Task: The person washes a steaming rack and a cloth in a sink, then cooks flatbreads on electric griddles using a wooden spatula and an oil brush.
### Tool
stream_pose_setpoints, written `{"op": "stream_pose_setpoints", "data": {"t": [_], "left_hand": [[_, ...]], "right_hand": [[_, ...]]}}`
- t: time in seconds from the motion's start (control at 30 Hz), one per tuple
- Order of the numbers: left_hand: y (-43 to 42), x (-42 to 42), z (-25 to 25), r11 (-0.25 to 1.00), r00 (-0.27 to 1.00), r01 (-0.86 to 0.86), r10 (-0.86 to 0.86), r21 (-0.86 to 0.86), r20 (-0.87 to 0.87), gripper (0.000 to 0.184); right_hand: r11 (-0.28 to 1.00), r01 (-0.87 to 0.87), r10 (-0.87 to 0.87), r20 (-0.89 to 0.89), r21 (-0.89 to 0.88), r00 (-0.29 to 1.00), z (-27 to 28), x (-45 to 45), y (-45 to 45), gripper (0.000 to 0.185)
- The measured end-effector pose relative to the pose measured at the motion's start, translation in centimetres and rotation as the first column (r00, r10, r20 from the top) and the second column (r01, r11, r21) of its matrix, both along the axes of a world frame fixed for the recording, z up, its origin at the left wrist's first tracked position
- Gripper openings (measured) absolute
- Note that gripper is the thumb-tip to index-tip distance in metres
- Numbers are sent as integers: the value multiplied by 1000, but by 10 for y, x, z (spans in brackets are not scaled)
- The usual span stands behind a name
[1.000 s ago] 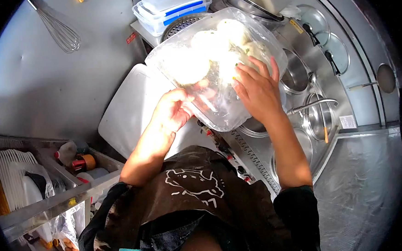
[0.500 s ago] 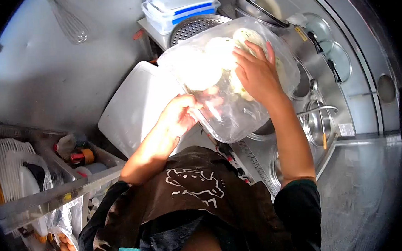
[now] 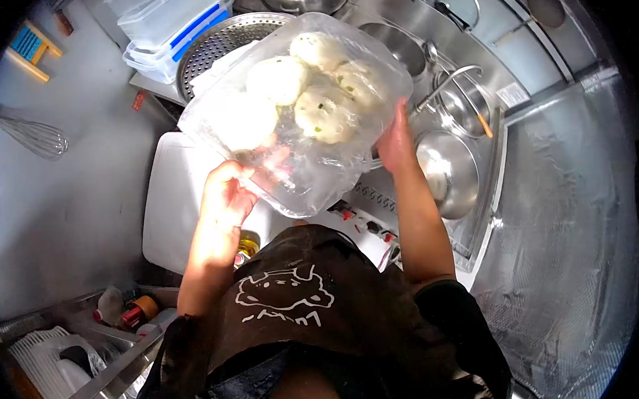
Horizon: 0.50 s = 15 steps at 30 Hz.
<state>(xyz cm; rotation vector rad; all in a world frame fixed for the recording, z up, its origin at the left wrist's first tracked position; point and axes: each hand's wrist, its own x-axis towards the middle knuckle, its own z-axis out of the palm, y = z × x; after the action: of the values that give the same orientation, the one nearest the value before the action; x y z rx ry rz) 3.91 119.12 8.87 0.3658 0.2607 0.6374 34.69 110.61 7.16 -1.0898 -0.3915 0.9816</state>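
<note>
Between my hands is a clear plastic container [image 3: 290, 190] with crinkled film about it. Inside lie several round, pale dough balls [image 3: 327, 115] flecked with green; those on the left are washed out by sunlight. My left hand [image 3: 228, 194] grips the near left edge, thumb on top and fingers showing through the plastic from below. Against the right side rests my right hand [image 3: 398, 140], its fingers mostly hidden behind the container.
A perforated steel tray [image 3: 197, 53] and lidded plastic boxes [image 3: 170, 33] stand behind. To the right are a steel bowl [image 3: 453, 169], a faucet [image 3: 448, 82] and pots. A white board [image 3: 170, 201] lies at left; a whisk [image 3: 34, 136] hangs on the wall.
My right hand has moved off the dough balls to the container's right side. The view has turned rightward, and the container now sits farther left in it.
</note>
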Motion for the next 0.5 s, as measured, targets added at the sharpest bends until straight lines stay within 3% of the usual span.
{"op": "stream_pose_setpoints", "data": {"t": [0.03, 0.1, 0.23, 0.3, 0.33, 0.37, 0.5], "left_hand": [[-4, 3, -2, 1000, 1000, 26, -26, -11, -12, 68], [-9, 17, -2, 997, 998, 61, -62, -36, -23, 68], [-9, 44, -20, 975, 973, 221, -218, 23, -72, 71], [-8, 64, -28, 954, 952, 297, -293, 37, -86, 71], [-4, 74, -35, 942, 939, 334, -328, 43, -99, 70], [9, 84, -67, 920, 918, 391, -390, 5, -68, 66], [15, 127, -77, 934, 926, 353, -356, -48, -125, 66]], "right_hand": [[995, -48, 57, -101, 91, 993, 8, -14, -7, 87], [997, 70, -75, -171, -37, 982, 0, -13, -27, 78], [997, 75, -75, -136, -8, 988, -3, -11, -54, 59], [982, 159, -169, -108, -100, 980, -29, 15, -56, 52], [985, 162, -168, -111, -63, 979, -43, 27, -60, 50], [986, 165, -167, -115, -26, 979, -47, 34, -63, 47], [954, 261, -286, -189, -145, 939, -83, 72, -48, 48]]}}
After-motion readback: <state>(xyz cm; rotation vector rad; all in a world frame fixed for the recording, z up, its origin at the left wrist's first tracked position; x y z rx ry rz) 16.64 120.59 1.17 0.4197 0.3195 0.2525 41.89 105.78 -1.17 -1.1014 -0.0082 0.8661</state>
